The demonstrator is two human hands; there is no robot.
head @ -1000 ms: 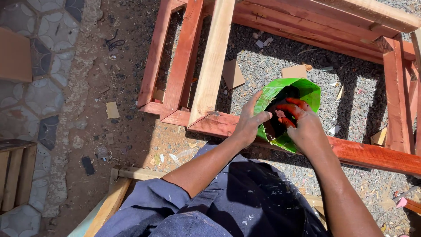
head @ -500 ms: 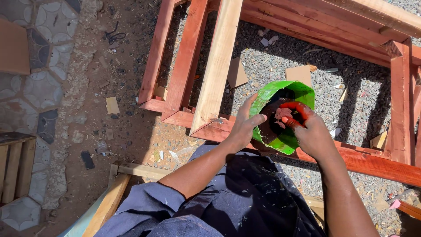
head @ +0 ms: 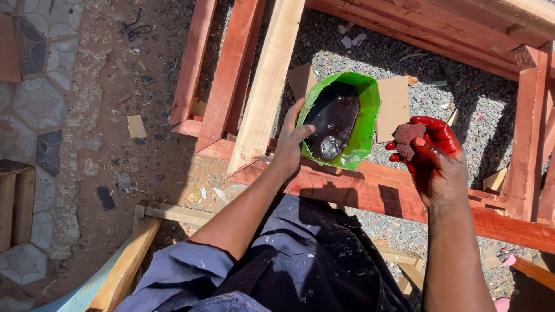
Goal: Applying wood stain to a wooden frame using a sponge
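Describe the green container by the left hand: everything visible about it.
The green container looks like a cut-open plastic vessel with a ragged, bent rim and thin glossy walls. It holds a dark, shiny liquid that reflects light. It sits tilted on the red-stained wooden rail, above gravel. The left hand grips its left side, thumb at the rim. The right hand, stained red and holding a soaked wad, is clear of it.

One package shows: a green plastic container, cut open at the top, sits in the upper middle of the frame, with dark liquid pooled inside. No labels, no signs, no screens anywhere in the frame.
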